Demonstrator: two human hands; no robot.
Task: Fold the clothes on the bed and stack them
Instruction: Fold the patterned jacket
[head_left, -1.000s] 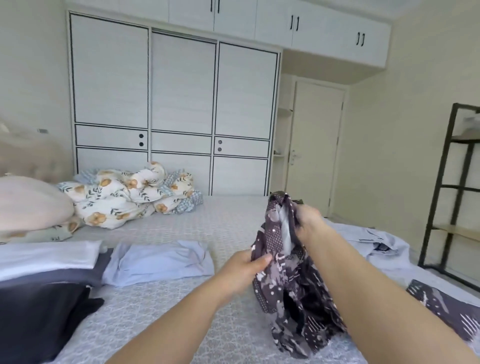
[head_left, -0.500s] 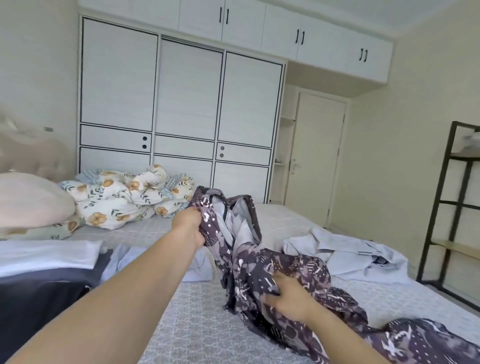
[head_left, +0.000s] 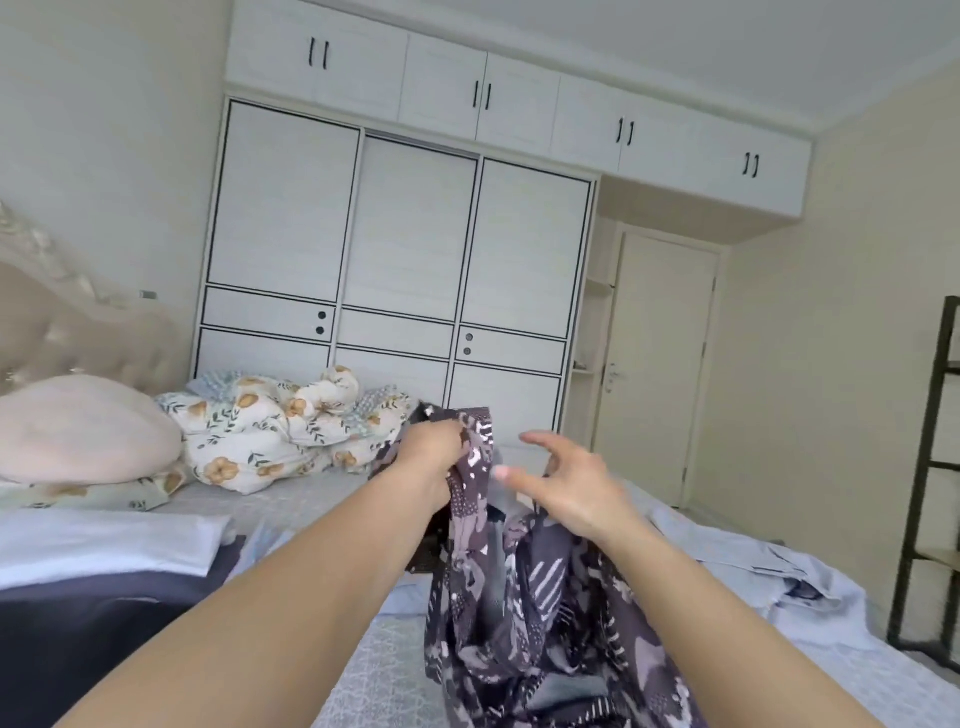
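The left hand (head_left: 434, 449) keeps its fingers clenched on the top edge of the patterned garment (head_left: 519, 597), holding it up over the bed (head_left: 384, 670). The right hand (head_left: 566, 486) has let go of the cloth and risen beside it, fingers spread wide, holding nothing.

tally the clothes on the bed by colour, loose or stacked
Dark patterned: 1, garment gripped by left hand
White: 1, folded top
Dark navy: 1, folded piece
Light blue: 2, shirt, piece
Total: 5
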